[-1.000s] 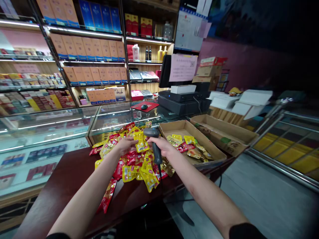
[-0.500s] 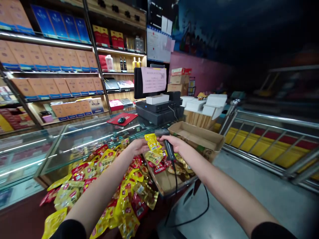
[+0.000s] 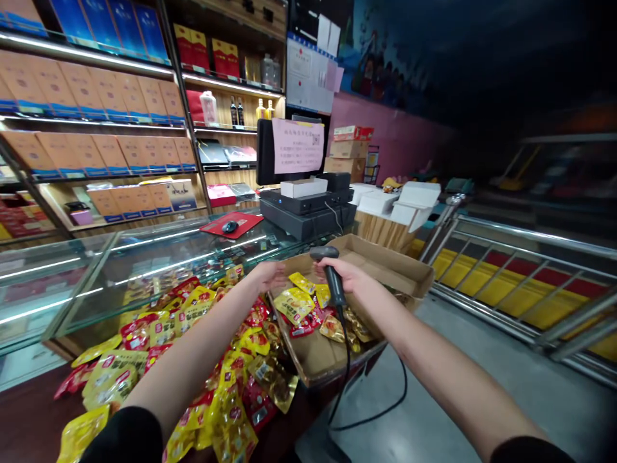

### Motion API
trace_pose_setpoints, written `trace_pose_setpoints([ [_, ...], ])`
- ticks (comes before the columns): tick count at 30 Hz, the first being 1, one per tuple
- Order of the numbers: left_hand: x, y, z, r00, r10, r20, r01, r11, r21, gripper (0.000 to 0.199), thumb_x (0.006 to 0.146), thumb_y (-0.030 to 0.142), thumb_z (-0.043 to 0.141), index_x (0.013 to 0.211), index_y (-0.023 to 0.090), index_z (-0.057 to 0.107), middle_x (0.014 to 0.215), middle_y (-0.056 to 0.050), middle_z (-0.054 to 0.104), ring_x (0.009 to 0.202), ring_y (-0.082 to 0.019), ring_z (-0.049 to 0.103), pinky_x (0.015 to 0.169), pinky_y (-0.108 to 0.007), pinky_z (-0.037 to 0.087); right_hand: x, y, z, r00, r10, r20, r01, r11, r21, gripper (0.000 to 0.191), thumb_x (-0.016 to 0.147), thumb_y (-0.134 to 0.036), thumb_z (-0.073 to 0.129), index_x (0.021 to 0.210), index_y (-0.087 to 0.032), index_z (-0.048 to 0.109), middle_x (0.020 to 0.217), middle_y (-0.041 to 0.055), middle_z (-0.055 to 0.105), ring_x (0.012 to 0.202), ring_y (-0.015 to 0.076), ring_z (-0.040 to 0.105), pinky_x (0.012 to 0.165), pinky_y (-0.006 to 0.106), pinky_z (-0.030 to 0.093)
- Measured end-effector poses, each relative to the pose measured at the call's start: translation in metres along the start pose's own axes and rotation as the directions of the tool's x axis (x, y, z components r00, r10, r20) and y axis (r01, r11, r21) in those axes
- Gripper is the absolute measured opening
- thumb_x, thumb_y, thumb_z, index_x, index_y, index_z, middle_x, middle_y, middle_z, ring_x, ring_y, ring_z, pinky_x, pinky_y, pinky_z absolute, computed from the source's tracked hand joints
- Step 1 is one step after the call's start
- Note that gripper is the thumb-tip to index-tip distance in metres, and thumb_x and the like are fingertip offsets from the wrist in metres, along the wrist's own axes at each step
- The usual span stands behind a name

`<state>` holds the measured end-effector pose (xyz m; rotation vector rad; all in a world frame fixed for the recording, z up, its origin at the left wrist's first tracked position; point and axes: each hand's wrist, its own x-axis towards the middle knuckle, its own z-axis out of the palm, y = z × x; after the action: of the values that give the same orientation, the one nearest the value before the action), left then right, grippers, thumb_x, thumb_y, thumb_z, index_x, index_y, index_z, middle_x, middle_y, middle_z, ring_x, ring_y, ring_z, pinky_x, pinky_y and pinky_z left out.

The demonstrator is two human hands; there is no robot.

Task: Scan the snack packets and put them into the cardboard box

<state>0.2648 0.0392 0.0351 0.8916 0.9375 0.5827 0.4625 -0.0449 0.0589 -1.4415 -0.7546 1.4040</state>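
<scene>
Since half a second ago: yellow packet [image 3: 301, 282] gone from the left hand [image 3: 270, 275], now lying in the cardboard tray [image 3: 313, 357] among the other packets; left hand empty, fingers loosely open, hovering just over the tray's near-left edge.

Behind everything, tall shelving [image 3: 96, 122] stacked with tan and blue boxes. Below it, a long glass display counter [image 3: 144, 257] with lit strips, a red mouse pad [image 3: 234, 225] and mouse on top. Further right, a black till unit [image 3: 303, 215] with a screen and a pink notice [image 3: 297, 146] taped on. To the far right, metal railings [image 3: 530, 283] over yellow and red panels.

In front, a dark wooden counter [image 3: 24, 424] strewn with a wide heap of red and yellow snack packets [image 3: 193, 334]. Beside the heap, touching it, the tray with a small cluster of packets inside; a second open carton [image 3: 385, 263] just behind.

Right hand [image 3: 349, 276] wrapped around the handle of a dark barcode scanner [image 3: 330, 273], head tilted toward the tray, cable [image 3: 366, 411] trailing down off the counter edge.
</scene>
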Motion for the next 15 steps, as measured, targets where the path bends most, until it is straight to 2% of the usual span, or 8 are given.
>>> trace_pose_setpoints([
  [2,-0.026,0.002,-0.023,0.999,0.034,-0.017,-0.033,0.999,0.028,0.016,0.081,0.012,0.056,0.097,0.012,0.059,0.082,-0.007,0.064,0.064,-0.013,0.062,0.068,-0.03,0.053,-0.005,0.003,0.02,0.998,0.013,0.062,-0.017,0.999,0.05,0.007,0.072,-0.012,0.057,0.075,-0.016,0.061,0.071,0.0041,0.07,0.069,0.0138,0.066,0.067,0.024,0.052],
  [4,-0.057,0.001,-0.049,0.997,0.081,-0.018,-0.08,0.996,0.038,0.024,0.078,0.011,0.06,0.103,0.013,0.06,0.094,-0.01,0.066,0.071,-0.015,0.064,0.071,-0.032,0.054,-0.013,0.011,0.045,0.984,0.015,0.179,-0.036,0.993,0.115,0.012,0.071,-0.011,0.057,0.081,-0.015,0.063,0.08,0.0054,0.071,0.077,0.0157,0.067,0.073,0.027,0.054],
  [8,-0.124,-0.012,-0.105,0.984,0.15,-0.092,-0.143,0.987,0.079,0.036,0.074,0.015,0.067,0.109,0.012,0.061,0.115,-0.014,0.062,0.089,-0.019,0.065,0.08,-0.033,0.053,-0.035,0.039,0.101,0.909,0.051,0.414,-0.133,0.976,0.172,0.019,0.07,-0.009,0.06,0.088,-0.014,0.064,0.091,0.0096,0.072,0.088,0.0191,0.068,0.083,0.033,0.054],
  [12,-0.178,-0.038,-0.155,0.962,0.227,-0.152,-0.196,0.961,0.196,0.045,0.073,0.029,0.071,0.115,0.017,0.062,0.118,-0.011,0.062,0.099,-0.022,0.063,0.084,-0.033,0.051,-0.048,0.076,0.155,0.862,0.091,0.499,-0.182,0.974,0.137,0.026,0.067,-0.009,0.064,0.093,-0.013,0.064,0.096,0.0107,0.071,0.091,0.0206,0.068,0.085,0.036,0.053],
  [15,-0.206,-0.061,-0.179,0.946,0.268,-0.184,-0.205,0.931,0.301,0.049,0.071,0.037,0.071,0.116,0.02,0.062,0.117,-0.009,0.064,0.101,-0.023,0.062,0.084,-0.034,0.051,-0.05,0.098,0.182,0.849,0.111,0.516,-0.181,0.979,0.088,0.026,0.064,-0.009,0.066,0.09,-0.014,0.065,0.097,0.0104,0.071,0.09,0.0206,0.068,0.084,0.035,0.053],
])
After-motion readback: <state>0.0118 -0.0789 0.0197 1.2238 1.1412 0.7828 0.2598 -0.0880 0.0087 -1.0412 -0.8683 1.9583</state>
